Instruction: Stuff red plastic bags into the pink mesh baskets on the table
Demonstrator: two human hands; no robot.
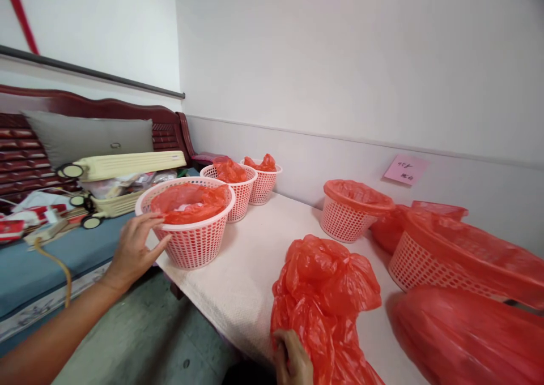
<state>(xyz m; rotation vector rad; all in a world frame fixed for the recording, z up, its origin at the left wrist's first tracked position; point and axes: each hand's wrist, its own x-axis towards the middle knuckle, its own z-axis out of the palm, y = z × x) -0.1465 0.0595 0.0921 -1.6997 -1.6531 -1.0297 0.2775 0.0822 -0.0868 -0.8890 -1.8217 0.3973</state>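
A crumpled, translucent red plastic bag lay on a white, cloth-like table covering, directly ahead and to the right of the fingers of the right hand. Those fingers were curled against the bag's near left edge; whether they were clamped on the plastic could not be told. The fingers of the left hand were spread, the thumb apart from them, at the near left rim of a round, pale pink, perforated plastic basket with a loose red plastic lining; a white item, not clearly seen, showed inside. Beyond the left fingertips, farther along the table, stood two similar pale pink baskets, a middle one and a farthest one, both holding bunched red plastic. Ahead and to the right of the right fingers stood a pink perforated basket with red plastic folded over its rim and, farther right, a larger-looking lined basket; a bulging red plastic bag lay nearer. To the left of the left fingers, an open cream suitcase rested on a dark-red wooden bench with blue cushioning
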